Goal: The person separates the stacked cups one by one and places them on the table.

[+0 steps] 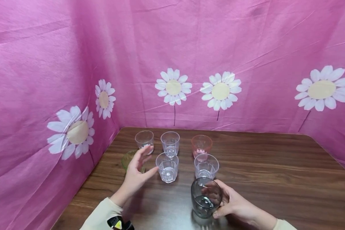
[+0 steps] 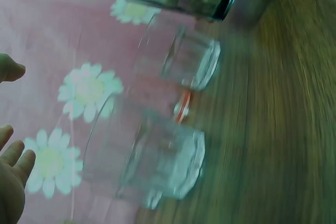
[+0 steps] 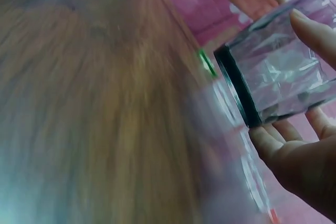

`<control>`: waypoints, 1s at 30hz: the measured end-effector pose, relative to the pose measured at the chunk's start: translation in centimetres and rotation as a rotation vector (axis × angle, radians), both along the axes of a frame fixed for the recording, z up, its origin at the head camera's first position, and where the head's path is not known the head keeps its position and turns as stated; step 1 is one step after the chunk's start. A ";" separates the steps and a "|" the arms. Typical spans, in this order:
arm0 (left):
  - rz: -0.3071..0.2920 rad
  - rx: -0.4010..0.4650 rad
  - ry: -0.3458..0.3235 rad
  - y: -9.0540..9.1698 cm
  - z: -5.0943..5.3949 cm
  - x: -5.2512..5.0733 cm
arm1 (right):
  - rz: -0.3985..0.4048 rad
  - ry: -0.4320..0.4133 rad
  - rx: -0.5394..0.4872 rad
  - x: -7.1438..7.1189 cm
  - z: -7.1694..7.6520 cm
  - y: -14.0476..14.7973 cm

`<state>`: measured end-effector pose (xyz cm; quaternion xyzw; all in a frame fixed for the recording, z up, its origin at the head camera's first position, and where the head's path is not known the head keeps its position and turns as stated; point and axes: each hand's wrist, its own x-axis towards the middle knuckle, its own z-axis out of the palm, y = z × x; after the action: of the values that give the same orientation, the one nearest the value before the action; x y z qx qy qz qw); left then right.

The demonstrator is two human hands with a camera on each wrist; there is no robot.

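Note:
A dark grey see-through cup [image 1: 206, 199] is gripped by my right hand [image 1: 233, 203], thumb on its near side and fingers round the far side. In the right wrist view the dark cup [image 3: 278, 66] is tilted, its thick base off the table. My left hand [image 1: 136, 174] holds nothing, its fingers spread beside a clear faceted cup [image 1: 167, 169]. Whether the thumb touches that cup I cannot tell. Behind the left hand, a green cup [image 1: 126, 159] is partly hidden. Another clear faceted cup [image 1: 206, 166] stands just behind the dark one.
At the back stand a clear round cup [image 1: 143, 138], a clear faceted cup [image 1: 170, 142] and a pink-tinted cup [image 1: 202, 143] with a bow mark. The brown wooden table [image 1: 276, 172] meets a pink curtain [image 1: 247, 38] with daisies at its back and left edges.

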<state>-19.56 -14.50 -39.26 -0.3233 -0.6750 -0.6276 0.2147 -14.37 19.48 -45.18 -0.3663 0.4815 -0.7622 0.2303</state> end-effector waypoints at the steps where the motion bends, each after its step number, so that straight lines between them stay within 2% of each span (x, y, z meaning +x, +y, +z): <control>1: 0.016 0.011 0.004 -0.5 -0.1 0.0 | 0.004 -0.001 -0.006 -0.1 0.0 -0.5; 4: 0.064 0.043 -0.014 -2.1 -0.1 0.1 | -0.001 -0.017 -0.005 -0.1 -0.1 -2.0; 9: 0.147 0.113 -0.086 -4.5 -0.4 0.5 | -0.069 -0.061 0.086 -0.1 0.1 -4.7; 15: 0.224 0.201 -0.151 -6.3 -0.8 0.7 | -0.132 -0.089 0.138 -0.1 0.2 -7.5; 20: 0.279 0.251 -0.161 -8.0 -1.2 0.3 | -0.147 -0.117 0.163 -0.3 0.2 -9.8; 26: 0.371 0.309 -0.227 -9.9 -1.5 -0.3 | -0.152 -0.159 0.177 -0.8 0.5 -12.1; 30: 0.395 0.354 -0.252 -10.6 -1.9 -0.4 | -0.137 -0.179 0.176 -1.1 0.8 -13.6</control>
<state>-19.92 -25.14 -41.18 -0.0625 -0.6262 -0.7169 0.3002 -15.50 5.91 -44.43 -0.2417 0.5477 -0.7606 0.2511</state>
